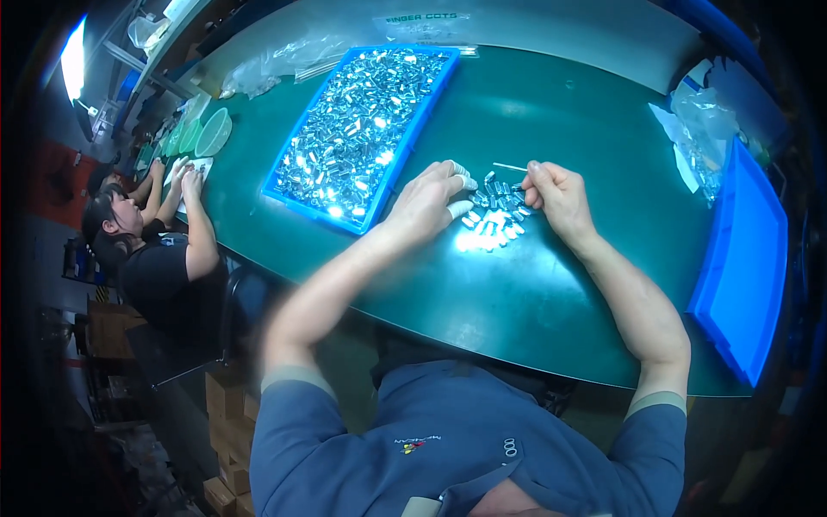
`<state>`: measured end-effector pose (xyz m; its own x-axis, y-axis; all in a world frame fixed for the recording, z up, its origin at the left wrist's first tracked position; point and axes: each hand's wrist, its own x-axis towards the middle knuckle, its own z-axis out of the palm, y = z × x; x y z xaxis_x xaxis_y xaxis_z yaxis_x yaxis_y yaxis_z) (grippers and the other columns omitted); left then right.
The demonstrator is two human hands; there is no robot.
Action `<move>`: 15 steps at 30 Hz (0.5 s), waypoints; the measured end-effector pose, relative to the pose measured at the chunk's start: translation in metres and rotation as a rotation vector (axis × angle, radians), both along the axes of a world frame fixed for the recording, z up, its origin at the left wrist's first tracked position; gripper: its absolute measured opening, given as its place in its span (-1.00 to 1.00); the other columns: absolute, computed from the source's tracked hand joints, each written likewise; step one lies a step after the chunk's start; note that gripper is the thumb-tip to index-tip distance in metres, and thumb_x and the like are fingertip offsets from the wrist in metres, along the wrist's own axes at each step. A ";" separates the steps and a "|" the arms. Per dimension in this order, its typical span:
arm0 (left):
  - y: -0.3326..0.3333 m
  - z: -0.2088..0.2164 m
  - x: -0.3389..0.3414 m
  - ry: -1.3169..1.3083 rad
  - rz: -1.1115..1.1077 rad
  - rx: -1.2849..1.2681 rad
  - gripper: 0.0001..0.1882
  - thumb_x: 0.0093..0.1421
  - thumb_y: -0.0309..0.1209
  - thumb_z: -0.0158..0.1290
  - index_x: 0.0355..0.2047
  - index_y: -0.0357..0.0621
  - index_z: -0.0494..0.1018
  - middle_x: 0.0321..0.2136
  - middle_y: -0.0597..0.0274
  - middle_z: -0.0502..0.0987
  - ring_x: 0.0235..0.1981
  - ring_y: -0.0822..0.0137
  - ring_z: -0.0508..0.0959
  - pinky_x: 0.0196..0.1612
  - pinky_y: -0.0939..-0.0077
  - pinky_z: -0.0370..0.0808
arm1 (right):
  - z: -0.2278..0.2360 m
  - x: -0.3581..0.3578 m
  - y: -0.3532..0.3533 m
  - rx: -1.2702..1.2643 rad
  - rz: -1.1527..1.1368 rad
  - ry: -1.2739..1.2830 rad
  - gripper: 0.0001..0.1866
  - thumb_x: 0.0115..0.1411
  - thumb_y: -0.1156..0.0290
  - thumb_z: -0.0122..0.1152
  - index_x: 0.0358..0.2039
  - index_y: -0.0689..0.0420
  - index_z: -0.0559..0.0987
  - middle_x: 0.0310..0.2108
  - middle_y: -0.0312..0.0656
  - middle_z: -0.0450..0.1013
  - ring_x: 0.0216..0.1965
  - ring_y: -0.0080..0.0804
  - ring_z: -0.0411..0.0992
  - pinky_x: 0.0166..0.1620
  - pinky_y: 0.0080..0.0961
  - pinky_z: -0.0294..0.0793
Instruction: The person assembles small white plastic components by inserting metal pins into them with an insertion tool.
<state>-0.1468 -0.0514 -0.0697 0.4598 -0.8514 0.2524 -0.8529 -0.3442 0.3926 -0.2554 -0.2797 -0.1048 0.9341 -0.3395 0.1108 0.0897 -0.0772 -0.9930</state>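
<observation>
Several small shiny metal cylindrical parts (489, 226) lie in a loose pile on the green tabletop between my hands. At the pile's left edge is my left hand (428, 196), its thumb and fingers apart, with pale finger cots on the tips. From the right, my right hand (558, 196) has its thumb and fingers pinched on a thin metal rod (508, 165) that points left above the pile. Its fingertips are close to the metal parts; whether they also grip one of them is hard to see.
A blue tray (376, 138) full of the same metal parts sits left of the pile. Another blue tray (745, 267) stands tilted at the table's right edge, near clear plastic bags (702, 121). At far left a co-worker (159, 258) sits by a pale green bowl (214, 132).
</observation>
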 end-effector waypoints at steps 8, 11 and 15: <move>-0.004 -0.008 -0.015 0.279 0.150 -0.300 -0.81 0.13 -0.44 0.31 -0.29 -0.24 0.57 -0.31 0.16 0.60 -0.25 0.24 0.61 -0.17 0.37 0.55 | 0.012 -0.016 0.016 -0.113 0.065 -0.004 -0.65 0.43 0.29 0.10 -0.43 0.26 0.60 -0.61 -0.31 0.48 -0.55 -0.65 0.40 -0.45 -0.63 0.37; 0.000 -0.020 -0.011 1.013 0.197 -0.543 -0.83 0.26 -0.42 0.25 -0.20 -0.23 0.57 -0.34 0.26 0.65 -0.30 0.52 0.60 -0.23 0.56 0.54 | 0.012 -0.018 0.027 -0.216 0.101 -0.081 -0.71 0.41 0.40 0.10 -0.43 0.27 0.59 -0.62 -0.28 0.49 -0.57 -0.63 0.42 -0.48 -0.60 0.37; 0.001 -0.029 -0.006 1.268 0.059 -0.650 -0.84 0.32 -0.35 0.18 -0.18 -0.17 0.58 -0.30 0.23 0.67 -0.31 0.48 0.62 -0.17 0.56 0.55 | 0.021 -0.023 0.030 -0.352 0.155 -0.114 -0.69 0.41 0.39 0.06 -0.45 0.27 0.59 -0.58 -0.26 0.51 -0.56 -0.58 0.47 -0.46 -0.59 0.40</move>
